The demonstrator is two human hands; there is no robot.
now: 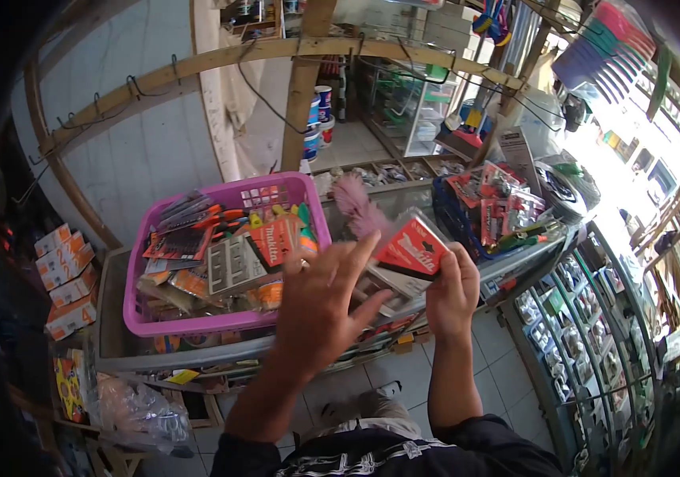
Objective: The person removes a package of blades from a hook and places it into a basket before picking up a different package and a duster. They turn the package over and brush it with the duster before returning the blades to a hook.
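Note:
My right hand (452, 294) grips a red and black Makita blister pack (411, 248) by its right edge, thumb on the front. Fingers spread, my left hand (316, 306) hovers just left of the pack and holds nothing. Behind that hand stands a pink plastic basket (135, 306) on the glass counter (113, 350). It is heaped with packaged tools, among them another red Makita pack (270, 241) with a grey tray and orange-handled tools (224, 216). A pink feather duster (358, 205) lies behind the held pack.
At the counter's right, a dark blue basket (457, 225) holds red carded items, with a coil of hose (574, 191) beside it. Orange boxes (69, 282) are stacked at left. A wooden beam with wire hooks (252, 54) crosses above. Shelves of small goods (574, 342) stand right.

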